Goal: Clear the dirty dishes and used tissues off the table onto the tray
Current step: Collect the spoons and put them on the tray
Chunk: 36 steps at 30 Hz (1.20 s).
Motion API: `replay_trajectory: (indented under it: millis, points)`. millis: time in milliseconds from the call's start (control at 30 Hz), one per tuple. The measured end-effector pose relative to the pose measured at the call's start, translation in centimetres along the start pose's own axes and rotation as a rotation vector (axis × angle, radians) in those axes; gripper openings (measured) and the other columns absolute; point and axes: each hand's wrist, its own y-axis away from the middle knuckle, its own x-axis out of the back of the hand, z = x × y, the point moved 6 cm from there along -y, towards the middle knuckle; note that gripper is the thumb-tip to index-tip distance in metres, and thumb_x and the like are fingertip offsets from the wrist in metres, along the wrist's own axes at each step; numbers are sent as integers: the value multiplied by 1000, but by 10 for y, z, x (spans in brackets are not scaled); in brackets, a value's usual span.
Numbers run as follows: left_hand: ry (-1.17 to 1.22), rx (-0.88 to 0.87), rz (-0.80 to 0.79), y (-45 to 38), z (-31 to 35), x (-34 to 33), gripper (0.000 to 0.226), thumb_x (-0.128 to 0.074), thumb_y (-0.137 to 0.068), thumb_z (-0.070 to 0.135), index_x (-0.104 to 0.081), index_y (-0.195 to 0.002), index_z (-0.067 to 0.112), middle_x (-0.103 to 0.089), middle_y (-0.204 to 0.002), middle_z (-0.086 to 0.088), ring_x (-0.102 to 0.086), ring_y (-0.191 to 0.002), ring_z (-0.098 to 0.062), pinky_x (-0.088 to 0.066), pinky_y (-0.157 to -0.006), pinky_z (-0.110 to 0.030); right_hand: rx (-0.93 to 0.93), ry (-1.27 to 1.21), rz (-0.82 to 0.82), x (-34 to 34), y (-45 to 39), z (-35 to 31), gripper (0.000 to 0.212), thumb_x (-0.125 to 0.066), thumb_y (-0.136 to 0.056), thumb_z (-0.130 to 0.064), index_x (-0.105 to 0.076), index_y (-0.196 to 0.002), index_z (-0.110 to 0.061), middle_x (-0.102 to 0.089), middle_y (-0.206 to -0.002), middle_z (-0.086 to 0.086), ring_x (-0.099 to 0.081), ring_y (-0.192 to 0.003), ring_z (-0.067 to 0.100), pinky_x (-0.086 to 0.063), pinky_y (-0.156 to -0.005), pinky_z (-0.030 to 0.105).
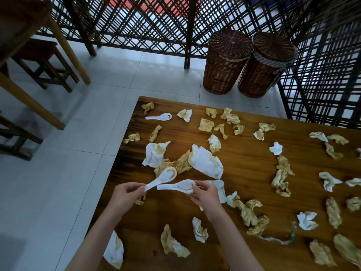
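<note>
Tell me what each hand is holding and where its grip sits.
The left hand pinches a white spoon by the end of its handle. The right hand holds a second white spoon by its bowl end, handle pointing left.

Soft daylight through lattice screen (156, 22); table (244, 159) sheen mild; edges bowed (wide-angle), corners slightly blurred.

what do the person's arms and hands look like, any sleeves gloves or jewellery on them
Both forearms are bare as far as the frame shows, with no sleeve in view. The left hand and the right hand wear no gloves. No watch, bracelet or ring is visible on the wrists or fingers. The nails look short and unpainted, though they are small in the picture.
</note>
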Motion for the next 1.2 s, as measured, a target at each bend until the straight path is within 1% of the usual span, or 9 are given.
replay_trajectory:
  millis: [200, 333, 400, 600, 767, 900, 1033, 1100, 1200]
  points:
    - [-192, -97, 19, 2, 15, -10, 4, -67, -85, 26, -70, -87, 27, -64, -85, 13, -57, -84, -5, -43, -63, -14, 53, 14, -80, -7, 3, -5, 10, -63, -88, -12, -65, -96, -18, -67, -104, 6, -67, -94, 15, -56, -73, 22]
    - [-266, -128, 54, 1, 22, -14, 2, -70, -82, 29, -68, -84, 30, -62, -83, 17, -55, -82, -2, -40, -61, -12, 56, 24, -74, -8, 2, -7, 15, -65, -86, -11, -65, -100, -15, -67, -103, 5, -68, -89, 13, -56, -68, 21]
    - [-281, -132, 79, 0, 26, -15, 5, -71, -81, 30, -66, -80, 32, -62, -82, 16, -55, -80, -3, -39, -60, -11, 57, 21, -78, -8, 1, -8, 16, -66, -85, -10, -65, -101, -14, -67, -103, 6, -68, -90, 14, -55, -66, 20]
    - [-306, -154, 120, -9, 30, -21, 6, -73, -79, 29, -67, -77, 29, -63, -80, 14, -57, -78, -5, -39, -59, -11, 66, 16, -90, -8, -5, -13, 22, -64, -86, -10, -64, -108, -10, -66, -105, 7, -67, -94, 17, -57, -73, 24]
    - [-265, -166, 134, -27, 39, -29, 6, -75, -77, 28, -70, -80, 27, -65, -80, 12, -59, -80, -6, -45, -62, -15, 97, 31, -53, -7, -21, -25, 20, -63, -87, -9, -63, -108, -9, -64, -104, 5, -66, -91, 15, -56, -68, 20]
    - [-194, -165, 108, -53, 56, -33, 14, -76, -76, 29, -72, -88, 24, -65, -84, 12, -60, -82, -5, -43, -61, -14, 77, 11, 10, -7, -42, -42, 16, -61, -88, -7, -62, -103, -11, -65, -99, 4, -67, -87, 14, -56, -64, 20]
    - [-196, -192, 96, -96, 80, -26, 22, -74, -78, 29, -72, -97, 19, -65, -87, 12, -58, -83, -3, -42, -61, -13, 83, -18, 38, -6, -69, -67, 14, -61, -88, -5, -62, -101, -10, -66, -95, 7, -69, -84, 18, -55, -61, 20]
    - [-256, -206, 161, -123, 93, -16, 29, -73, -79, 31, -70, -104, 17, -63, -93, 11, -56, -83, -2, -41, -63, -13, 87, -18, 51, -4, -82, -79, 12, -61, -88, -7, -61, -100, -12, -66, -95, 6, -69, -83, 17, -55, -60, 19]
    - [-331, -202, 282, -166, 113, -2, 39, -72, -80, 31, -63, -115, 16, -66, -105, 1, -56, -88, -11, -44, -72, -22, 95, -12, 61, -3, -102, -95, 16, -61, -89, -8, -61, -104, -10, -65, -96, 6, -68, -84, 16, -53, -59, 18]
